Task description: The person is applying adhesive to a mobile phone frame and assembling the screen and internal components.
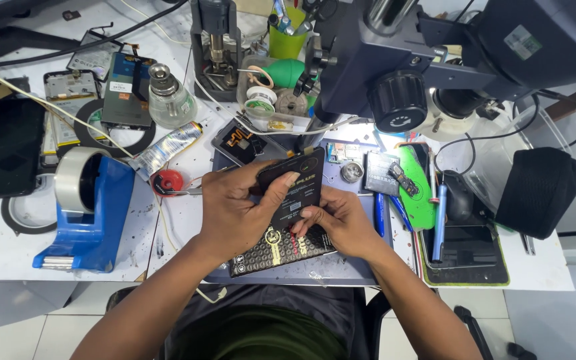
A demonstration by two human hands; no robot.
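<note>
Both my hands meet over the mat at the bench's near edge, pinching a flat black battery pack (296, 190) between them. My left hand (238, 210) grips its left edge, thumb across the face; my right hand (341, 223) pinches its lower right side. Beneath lies a black dotted card (271, 250), with a blue tape dispenser (88, 213) well to the left.

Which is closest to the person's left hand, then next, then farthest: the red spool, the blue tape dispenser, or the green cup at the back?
From the left hand:
1. Red spool, just to its left on the table.
2. Blue tape dispenser, farther left, near the table's front edge.
3. Green cup, far back, beside the microscope.
</note>
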